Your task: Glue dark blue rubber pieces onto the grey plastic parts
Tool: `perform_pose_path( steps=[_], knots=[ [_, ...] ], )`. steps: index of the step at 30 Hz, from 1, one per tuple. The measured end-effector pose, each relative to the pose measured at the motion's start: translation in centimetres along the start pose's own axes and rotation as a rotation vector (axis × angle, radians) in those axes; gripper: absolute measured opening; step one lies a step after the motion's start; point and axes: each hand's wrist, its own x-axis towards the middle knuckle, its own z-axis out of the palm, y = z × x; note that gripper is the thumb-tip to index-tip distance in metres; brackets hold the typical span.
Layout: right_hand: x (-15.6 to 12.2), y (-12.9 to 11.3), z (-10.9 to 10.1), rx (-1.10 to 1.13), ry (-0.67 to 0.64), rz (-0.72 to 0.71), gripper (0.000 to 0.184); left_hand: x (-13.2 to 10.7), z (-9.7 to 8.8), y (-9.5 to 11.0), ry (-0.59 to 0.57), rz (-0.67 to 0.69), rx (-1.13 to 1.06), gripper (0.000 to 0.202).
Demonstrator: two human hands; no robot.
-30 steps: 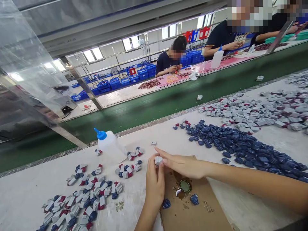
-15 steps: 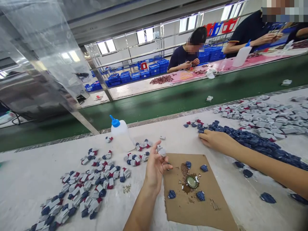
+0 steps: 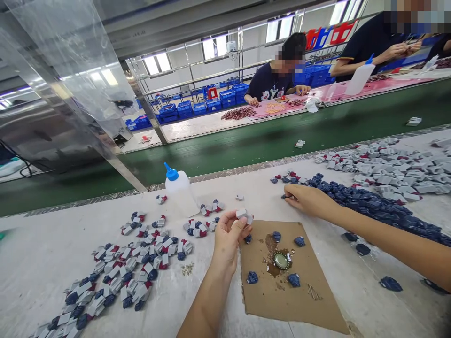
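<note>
while left hand (image 3: 229, 237) grips part (image 3: 244, 215), parts (image 3: 141, 267) litter table (image 3: 42, 253).

Left hand (image 3: 229, 237) and right hand (image 3: 306, 199) are bare; both forearms are uncovered (as far as the frame edge shows).

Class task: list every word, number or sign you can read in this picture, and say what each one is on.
Nothing can be read for certain.
Red and blue hanging signs: characters too blurred.
Pale print on the seated person's dark T-shirt: too small.
Faint marking on the grey overhead beam: too faint.
</note>
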Motion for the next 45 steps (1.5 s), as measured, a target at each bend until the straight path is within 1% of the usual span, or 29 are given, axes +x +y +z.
perform_pose_path(
  steps=[3, 5, 8, 10, 12, 14, 16, 18, 21, 23, 25, 26, 28, 30, 32, 34, 35, 37, 39, 41, 42, 44, 45],
  knots=[
    [0.8, 0.0, -0.4, 0.070, -0.031, 0.015, 0.009, 0.0, 0.0, 0.1, -0.027, -0.003, 0.013, 0.045],
    [1.3, 0.1, -0.8, 0.107, -0.058, 0.024, 0.017, -0.1, 0.1, 0.2, -0.053, 0.010, 0.097, 0.044],
    [1.7, 0.1, -1.5, 0.161, -0.106, -0.004, 0.028, -0.1, 0.0, 0.4, -0.062, 0.082, 0.240, 0.037],
    [1.6, -0.3, -2.0, 0.204, -0.141, -0.047, 0.032, -0.1, -0.1, 0.6, -0.058, 0.118, 0.241, 0.034],
    [0.7, -1.3, -2.7, 0.251, -0.170, -0.095, 0.036, 0.0, -0.3, 0.9, -0.064, 0.114, 0.177, 0.034],
    [-0.8, -2.9, -3.7, 0.320, -0.214, -0.152, 0.039, 0.1, -0.5, 1.1, -0.086, 0.068, 0.076, 0.031],
    [-2.7, -4.7, -4.8, 0.435, -0.284, -0.207, 0.038, 0.2, -0.6, 1.1, -0.087, 0.022, -0.008, 0.031],
    [-4.4, -6.5, -5.9, 0.573, -0.346, -0.244, 0.037, 0.3, -0.5, 0.8, -0.059, 0.012, -0.021, 0.029],
    [-6.0, -8.2, -7.1, 0.721, -0.391, -0.222, 0.034, 0.4, -0.4, 0.3, -0.008, 0.065, 0.050, 0.025],
    [-6.4, -8.6, -7.3, 0.802, -0.427, -0.170, 0.032, 0.5, -0.5, 0.2, 0.047, 0.149, 0.109, 0.030],
    [-6.7, -8.7, -7.1, 0.837, -0.423, -0.141, 0.029, 0.7, -0.6, 0.2, 0.115, 0.239, 0.161, 0.037],
    [-6.8, -8.7, -6.8, 0.826, -0.395, -0.153, 0.029, 0.8, -0.7, 0.3, 0.148, 0.261, 0.170, 0.039],
    [-7.0, -8.7, -6.1, 0.752, -0.322, -0.207, 0.031, 1.1, -0.8, 0.4, 0.189, 0.260, 0.153, 0.040],
    [-7.2, -8.9, -5.2, 0.661, -0.278, -0.238, 0.035, 1.2, -0.9, 0.5, 0.197, 0.232, 0.122, 0.038],
    [-7.3, -9.2, -4.4, 0.536, -0.234, -0.272, 0.029, 1.1, -0.9, 0.4, 0.175, 0.216, 0.105, 0.036],
    [-7.2, -9.6, -3.8, 0.349, -0.159, -0.383, 0.017, 1.0, -0.9, 0.2, 0.151, 0.205, 0.096, 0.035],
    [-7.1, -9.7, -3.5, 0.238, -0.110, -0.465, 0.014, 0.9, -0.8, 0.2, 0.144, 0.206, 0.096, 0.036],
    [-6.9, -10.1, -3.2, 0.041, -0.035, -0.607, 0.017, 0.7, -0.7, 0.1, 0.135, 0.221, 0.114, 0.042],
    [-6.7, -10.5, -3.0, -0.084, 0.007, -0.686, 0.020, 0.6, -0.6, 0.1, 0.131, 0.243, 0.145, 0.053],
    [-6.6, -10.8, -2.8, -0.132, 0.006, -0.729, 0.021, 0.4, -0.5, 0.3, 0.120, 0.269, 0.185, 0.060],
    [-6.6, -10.9, -2.8, -0.131, -0.005, -0.744, 0.021, 0.3, -0.4, 0.3, 0.108, 0.286, 0.207, 0.060],
    [-6.4, -11.0, -3.2, -0.090, -0.032, -0.753, 0.018, 0.0, -0.3, 0.5, 0.072, 0.339, 0.265, 0.056],
    [-6.1, -10.9, -3.7, -0.050, -0.042, -0.734, 0.016, -0.2, -0.3, 0.6, 0.054, 0.375, 0.303, 0.052]
  ],
)
